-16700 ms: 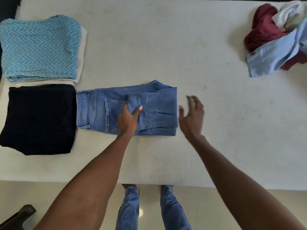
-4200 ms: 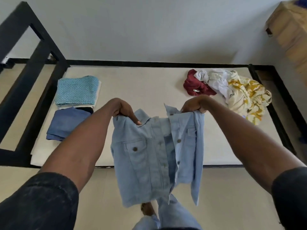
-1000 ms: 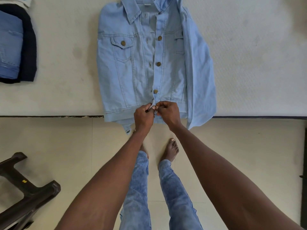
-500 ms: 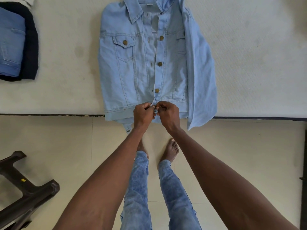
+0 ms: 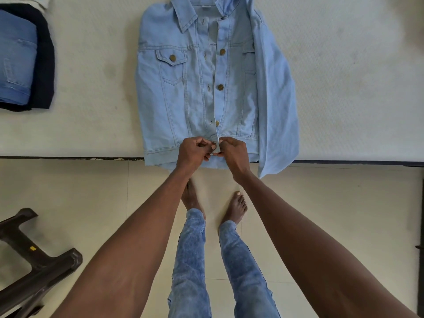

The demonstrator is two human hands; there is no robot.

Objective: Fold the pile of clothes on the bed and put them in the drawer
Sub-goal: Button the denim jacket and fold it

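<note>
A pale blue denim jacket (image 5: 195,88) with brass buttons lies front-up on the white mattress (image 5: 91,88), upper centre of the frame (hem over the near edge). The left hand (image 5: 193,152) and right hand (image 5: 232,152) pinch its bottom placket together. The collar's top is cut off.

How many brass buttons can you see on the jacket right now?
4 on the denim jacket: one on the chest pocket flap, three down the front placket. The left hand and right hand may hide another at the hem.
</note>
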